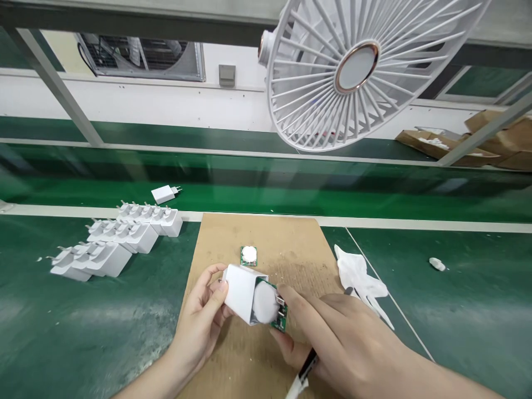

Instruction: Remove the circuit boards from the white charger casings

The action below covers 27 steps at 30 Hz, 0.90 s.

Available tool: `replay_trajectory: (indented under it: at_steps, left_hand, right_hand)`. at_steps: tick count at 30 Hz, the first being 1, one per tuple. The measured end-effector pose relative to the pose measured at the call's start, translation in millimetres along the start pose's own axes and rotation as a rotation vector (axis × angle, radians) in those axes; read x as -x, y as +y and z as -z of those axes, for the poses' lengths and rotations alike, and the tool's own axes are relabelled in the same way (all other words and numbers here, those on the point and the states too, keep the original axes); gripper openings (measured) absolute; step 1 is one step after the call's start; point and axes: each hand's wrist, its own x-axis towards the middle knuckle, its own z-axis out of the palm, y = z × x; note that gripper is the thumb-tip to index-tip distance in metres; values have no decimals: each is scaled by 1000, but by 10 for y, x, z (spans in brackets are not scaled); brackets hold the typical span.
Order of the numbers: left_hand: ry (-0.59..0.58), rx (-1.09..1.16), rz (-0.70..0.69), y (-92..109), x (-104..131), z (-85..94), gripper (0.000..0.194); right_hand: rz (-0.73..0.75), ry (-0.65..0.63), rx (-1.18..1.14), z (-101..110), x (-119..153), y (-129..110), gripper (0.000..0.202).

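My left hand (208, 310) grips a white charger housing (243, 291), its open end turned to the right. A green circuit board (280, 321) with a round blob of white putty on it sits partly inside that opening. Thumb and forefinger of my right hand (341, 332) pinch the board's outer edge. A black tool with a white-wrapped end (307, 366) is also tucked in my right hand; its kind is unclear. Just beyond the housing, a second circuit board (248, 256) with white putty lies on the cardboard sheet (266, 233).
Rows of white plug chargers (120, 238) stand at the left, with a single charger (165, 193) behind them. To the right lie a crumpled white glove (359, 274) and a small white lump (436, 264). A white fan (357, 72) hangs overhead. Cardboard boxes (499, 138) occupy the back-right shelf.
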Motion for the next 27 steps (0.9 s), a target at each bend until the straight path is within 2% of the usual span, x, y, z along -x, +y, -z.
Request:
replay_trajectory:
  at_steps: [12,21,24,27]
  left_hand:
    - [-9,-14,-34,-22,18,7,33]
    - [-9,-43,-39,-20,23,14,34]
    - [10,-22,8,13,8,-11,31]
    - [-43,-14,111,39,1,-29,27]
  right_hand:
    - [-27,24,35,21,1,-32,21]
    - [-46,27,-62,-91,26,-54,22]
    - [-89,20,-232,-79,74,-24,42]
    - [-178,-54,-455,-34,96,44,58]
